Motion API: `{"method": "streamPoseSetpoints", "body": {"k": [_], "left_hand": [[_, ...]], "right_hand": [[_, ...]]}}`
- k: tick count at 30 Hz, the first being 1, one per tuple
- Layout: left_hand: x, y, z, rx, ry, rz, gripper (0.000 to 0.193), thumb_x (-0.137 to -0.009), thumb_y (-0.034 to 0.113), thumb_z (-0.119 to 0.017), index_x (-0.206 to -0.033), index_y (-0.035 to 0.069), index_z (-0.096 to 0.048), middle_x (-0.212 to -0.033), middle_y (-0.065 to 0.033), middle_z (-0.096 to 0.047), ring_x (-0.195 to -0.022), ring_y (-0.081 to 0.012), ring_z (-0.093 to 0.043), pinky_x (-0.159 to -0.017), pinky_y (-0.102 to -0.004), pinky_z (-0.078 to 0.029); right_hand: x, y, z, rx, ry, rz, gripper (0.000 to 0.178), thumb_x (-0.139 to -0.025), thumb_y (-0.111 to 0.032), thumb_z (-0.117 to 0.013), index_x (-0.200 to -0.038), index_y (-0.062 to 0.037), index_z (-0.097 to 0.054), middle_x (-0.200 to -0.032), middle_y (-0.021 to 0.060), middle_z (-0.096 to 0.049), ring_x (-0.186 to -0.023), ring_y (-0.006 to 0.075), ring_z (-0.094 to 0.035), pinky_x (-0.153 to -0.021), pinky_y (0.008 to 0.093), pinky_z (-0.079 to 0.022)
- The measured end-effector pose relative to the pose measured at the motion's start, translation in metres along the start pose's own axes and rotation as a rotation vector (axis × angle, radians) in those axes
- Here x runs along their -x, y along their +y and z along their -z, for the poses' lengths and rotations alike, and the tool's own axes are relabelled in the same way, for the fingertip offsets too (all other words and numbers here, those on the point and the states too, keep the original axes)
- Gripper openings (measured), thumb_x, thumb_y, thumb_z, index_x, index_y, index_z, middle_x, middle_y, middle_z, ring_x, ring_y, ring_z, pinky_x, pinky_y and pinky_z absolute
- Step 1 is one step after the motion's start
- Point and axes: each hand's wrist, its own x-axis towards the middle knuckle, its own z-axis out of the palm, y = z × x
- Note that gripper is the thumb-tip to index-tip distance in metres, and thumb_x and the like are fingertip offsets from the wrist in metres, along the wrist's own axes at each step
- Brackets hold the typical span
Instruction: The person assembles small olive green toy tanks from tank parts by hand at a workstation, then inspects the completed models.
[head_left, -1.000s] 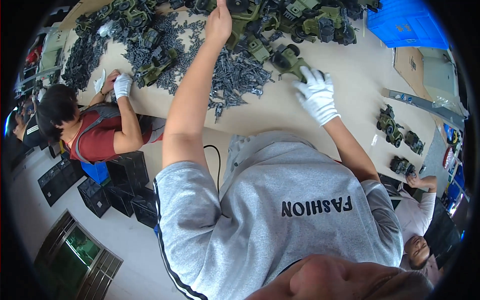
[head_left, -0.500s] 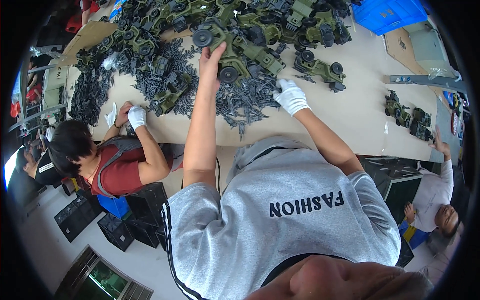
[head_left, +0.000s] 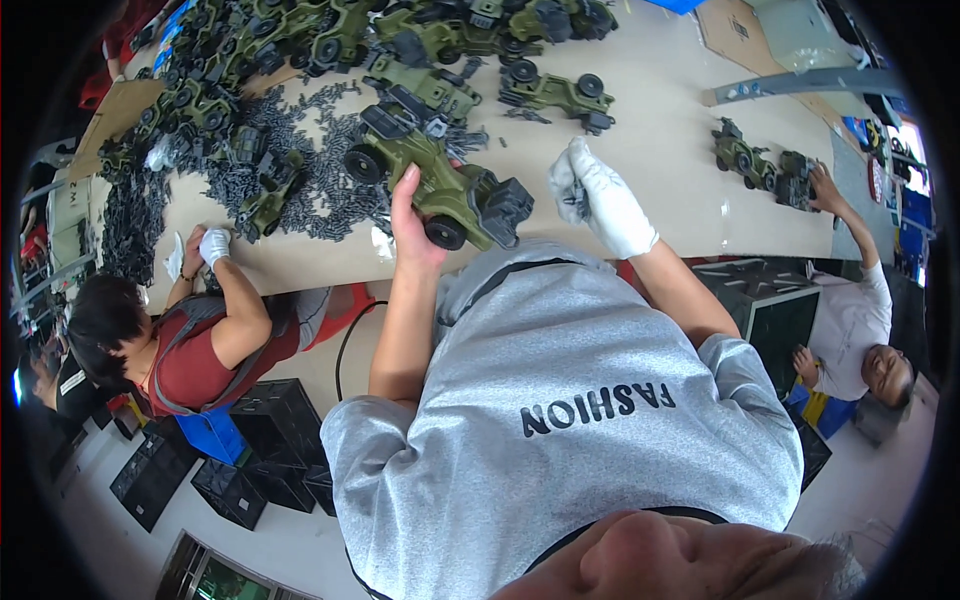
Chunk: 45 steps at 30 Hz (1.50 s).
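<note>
My bare left hand (head_left: pixel 408 225) is closed around a green toy jeep (head_left: pixel 440 192) with black wheels and a dark grey end piece, tilted above the near table edge. To its right is my white-gloved right hand (head_left: pixel 615 210), fingers closed on a small dark grey part (head_left: pixel 577 204) whose exact kind I cannot make out. The two hands are apart. Beyond them, a green toy jeep (head_left: pixel 556 94) with its wheels showing lies on the table (head_left: pixel 660 125). Small dark grey plastic parts (head_left: pixel 325 185) are heaped left of the held jeep.
Many toy jeeps (head_left: pixel 330 40) are piled along the far side. At right stand two vehicles (head_left: pixel 742 157); a co-worker's hand (head_left: pixel 826 190) touches the farther-right one. Another person in red (head_left: pixel 205 345) works at left. Black crates (head_left: pixel 285 425) stand below, and a metal bar (head_left: pixel 810 85) crosses at right.
My left hand has brought the jeep nearer to me. The right hand has left the heap of parts, pulled back and closed on a small dark part. The right co-worker's hand has reached a vehicle.
</note>
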Motion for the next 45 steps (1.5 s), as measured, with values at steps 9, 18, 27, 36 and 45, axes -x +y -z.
{"method": "streamPoseSetpoints", "body": {"k": [9, 18, 27, 36, 45], "left_hand": [[0.027, -0.049, -0.054, -0.052, -0.065, 0.021, 0.039, -0.094, 0.029, -0.055, -0.124, 0.003, -0.055, -0.110, -0.0150, -0.064, -0.103, -0.0265, -0.063, -0.093, -0.0398, -0.050], [0.034, -0.070, -0.076, -0.070, -0.075, 0.036, 0.038, -0.094, 0.028, -0.056, -0.125, 0.004, -0.055, -0.112, -0.0147, -0.064, -0.103, -0.0264, -0.063, -0.093, -0.0398, -0.051], [0.032, -0.072, -0.085, -0.135, 0.002, 0.119, 0.035, -0.095, 0.026, -0.056, -0.120, 0.003, -0.059, -0.104, -0.0119, -0.066, -0.095, -0.0219, -0.065, -0.085, -0.0353, -0.053], [0.060, -0.063, -0.113, -0.249, -0.044, 0.025, 0.037, -0.093, 0.019, -0.060, -0.126, 0.002, -0.054, -0.114, -0.0098, -0.063, -0.100, -0.0205, -0.064, -0.088, -0.0353, -0.053], [0.028, -0.105, -0.092, -0.240, 0.097, 0.034, 0.028, -0.091, 0.014, -0.067, -0.115, 0.002, -0.060, -0.107, -0.0074, -0.066, -0.090, -0.0159, -0.066, -0.078, -0.0297, -0.054]], "right_hand": [[0.038, -0.016, 0.013, 0.153, 0.080, 0.227, 0.054, -0.106, -0.050, -0.030, -0.081, -0.0092, -0.053, -0.079, -0.0022, -0.047, -0.072, 0.0085, -0.038, -0.071, 0.0236, -0.037], [0.049, -0.014, 0.035, 0.273, 0.013, 0.221, 0.059, -0.107, -0.048, -0.028, -0.114, 0.0008, -0.061, -0.075, -0.0032, -0.042, -0.072, 0.0090, -0.039, -0.074, 0.0235, -0.038], [0.053, -0.008, 0.042, 0.482, -0.004, 0.385, 0.061, -0.105, -0.052, -0.030, -0.123, 0.0005, -0.056, -0.096, 0.0043, -0.055, -0.093, 0.0135, -0.052, -0.090, 0.0292, -0.043], [0.067, -0.011, 0.031, -0.184, -0.041, 0.042, 0.065, -0.103, -0.057, -0.029, -0.128, -0.0018, -0.054, -0.114, 0.0083, -0.062, -0.103, 0.0158, -0.060, -0.092, 0.0301, -0.048], [0.015, 0.057, 0.092, 0.008, -0.037, 0.136, 0.059, -0.105, -0.043, -0.037, -0.138, 0.0045, -0.045, -0.139, 0.0132, -0.050, -0.131, 0.0200, -0.045, -0.113, 0.0324, -0.031]]}}
